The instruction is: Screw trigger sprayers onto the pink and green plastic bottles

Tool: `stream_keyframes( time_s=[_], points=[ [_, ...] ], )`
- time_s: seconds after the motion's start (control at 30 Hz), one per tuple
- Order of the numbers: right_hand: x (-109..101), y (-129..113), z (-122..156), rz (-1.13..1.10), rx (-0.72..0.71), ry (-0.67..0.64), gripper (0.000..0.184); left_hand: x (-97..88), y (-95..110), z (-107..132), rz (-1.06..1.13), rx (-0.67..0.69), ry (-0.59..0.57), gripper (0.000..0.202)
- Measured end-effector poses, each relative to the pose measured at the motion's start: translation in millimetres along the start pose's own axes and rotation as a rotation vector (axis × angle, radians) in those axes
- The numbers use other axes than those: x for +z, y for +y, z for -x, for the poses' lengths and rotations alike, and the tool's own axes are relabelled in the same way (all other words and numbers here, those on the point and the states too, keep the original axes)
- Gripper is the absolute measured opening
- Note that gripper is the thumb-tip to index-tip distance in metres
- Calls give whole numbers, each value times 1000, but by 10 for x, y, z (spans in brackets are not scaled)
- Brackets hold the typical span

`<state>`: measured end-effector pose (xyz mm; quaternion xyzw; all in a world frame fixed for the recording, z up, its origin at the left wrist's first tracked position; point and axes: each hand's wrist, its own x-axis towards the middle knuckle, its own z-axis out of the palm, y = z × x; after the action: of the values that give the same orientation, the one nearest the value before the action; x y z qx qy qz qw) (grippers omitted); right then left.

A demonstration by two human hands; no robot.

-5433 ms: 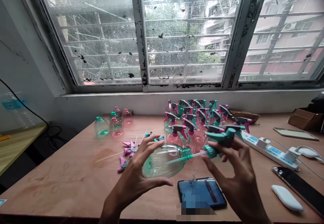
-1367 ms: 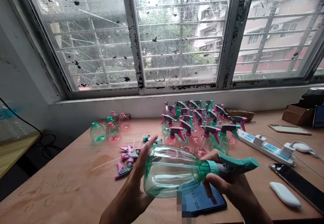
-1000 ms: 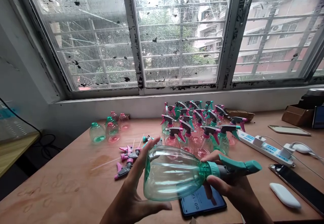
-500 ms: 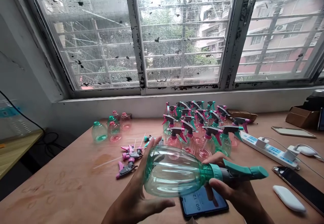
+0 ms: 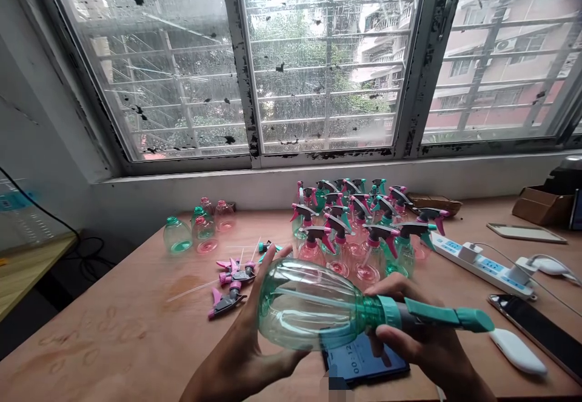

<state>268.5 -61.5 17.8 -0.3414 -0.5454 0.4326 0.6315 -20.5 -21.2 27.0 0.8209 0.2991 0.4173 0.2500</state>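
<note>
I hold a clear green spray bottle (image 5: 309, 305) sideways above the table, its base to the left. My left hand (image 5: 248, 341) cups the bottle's base and body, fingers wrapped round it. My right hand (image 5: 418, 338) grips the teal collar and teal-and-grey trigger head (image 5: 436, 316), which sits screwed onto the neck and points right. The dip tube shows inside the bottle. A phone (image 5: 364, 362) with a lit screen lies on the table just beneath the bottle.
Several assembled pink and green spray bottles (image 5: 359, 232) stand at the back centre. Headless bottles (image 5: 195, 232) stand at the back left, loose trigger heads (image 5: 231, 284) near them. A power strip (image 5: 482, 262), white mouse (image 5: 518, 350), dark phone (image 5: 536, 329) and cardboard box (image 5: 539, 208) lie right.
5.4 s ago the trigger head was apart from the neck, its tube partly inside; now it sits on the neck. Over the last second the bottle has turned slightly and shifted right.
</note>
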Motion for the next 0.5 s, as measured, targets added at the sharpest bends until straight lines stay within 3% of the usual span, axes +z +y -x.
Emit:
stream_keyframes(
  time_s=[0.27, 0.4, 0.5],
  points=[
    [-21, 46, 0, 39, -20, -13, 40, 37, -80, 40, -46, -25, 31, 122],
    [-8, 48, 11, 52, -24, -3, 41, 17, -97, 71, 78, -54, -1, 135],
    [10, 36, 8, 59, -37, 20, 41, 3, -93, 63, 176, -80, 15, 131]
  ],
)
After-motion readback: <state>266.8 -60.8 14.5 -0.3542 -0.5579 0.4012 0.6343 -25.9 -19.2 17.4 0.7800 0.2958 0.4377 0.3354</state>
